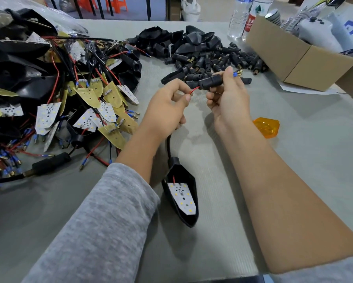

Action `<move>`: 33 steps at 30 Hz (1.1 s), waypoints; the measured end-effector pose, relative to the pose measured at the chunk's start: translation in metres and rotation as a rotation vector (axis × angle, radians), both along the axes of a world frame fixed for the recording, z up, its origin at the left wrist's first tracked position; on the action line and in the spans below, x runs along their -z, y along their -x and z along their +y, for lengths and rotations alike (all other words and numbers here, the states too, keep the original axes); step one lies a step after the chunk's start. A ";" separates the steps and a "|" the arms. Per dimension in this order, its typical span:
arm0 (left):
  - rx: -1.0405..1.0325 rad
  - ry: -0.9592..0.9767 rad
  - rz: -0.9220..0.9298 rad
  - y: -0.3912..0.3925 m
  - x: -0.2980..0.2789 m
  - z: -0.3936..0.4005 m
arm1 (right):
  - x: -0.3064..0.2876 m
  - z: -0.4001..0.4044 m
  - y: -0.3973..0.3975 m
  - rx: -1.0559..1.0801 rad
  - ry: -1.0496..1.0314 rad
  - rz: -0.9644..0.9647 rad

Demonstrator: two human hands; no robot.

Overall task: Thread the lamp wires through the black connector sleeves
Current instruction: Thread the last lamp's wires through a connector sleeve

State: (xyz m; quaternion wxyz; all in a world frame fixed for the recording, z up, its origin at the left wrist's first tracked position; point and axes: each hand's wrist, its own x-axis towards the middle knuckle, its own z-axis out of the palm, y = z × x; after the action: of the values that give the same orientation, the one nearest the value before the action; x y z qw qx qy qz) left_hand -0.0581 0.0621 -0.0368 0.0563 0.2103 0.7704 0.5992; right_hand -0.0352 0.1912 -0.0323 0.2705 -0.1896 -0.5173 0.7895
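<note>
left hand [167, 108]: pinching the red wire [194, 90] right where it enters the sleeve
right hand [227, 97]: fingers curled round the black connector sleeve [209, 81], held above the table [294, 160]
wire tip [237, 73]: blue and brass end pokes out past the fingers
lamp housing [181, 196]: hangs below on its black lead, top of the lead hidden inside the left palm
wire inside sleeve: can't see it

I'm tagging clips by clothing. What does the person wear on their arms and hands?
Both hands are bare: no gloves, rings or watch show. The left hand comes out of a heathered grey sleeve pushed up the forearm. The right hand has a bare forearm, with only a grey sleeve edge near the elbow.
</note>
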 end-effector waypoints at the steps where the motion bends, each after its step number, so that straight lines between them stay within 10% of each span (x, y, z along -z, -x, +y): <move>1: -0.002 -0.001 0.008 0.001 0.000 0.000 | -0.001 0.000 -0.001 -0.007 0.003 0.000; 33: 0.023 -0.114 -0.113 0.006 0.003 -0.004 | -0.002 -0.004 0.001 -0.139 -0.115 -0.013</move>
State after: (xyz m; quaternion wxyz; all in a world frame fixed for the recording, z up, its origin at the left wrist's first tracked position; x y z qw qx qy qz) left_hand -0.0641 0.0585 -0.0400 0.0943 0.1879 0.7281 0.6525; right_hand -0.0364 0.1874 -0.0301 0.2223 -0.1424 -0.5752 0.7743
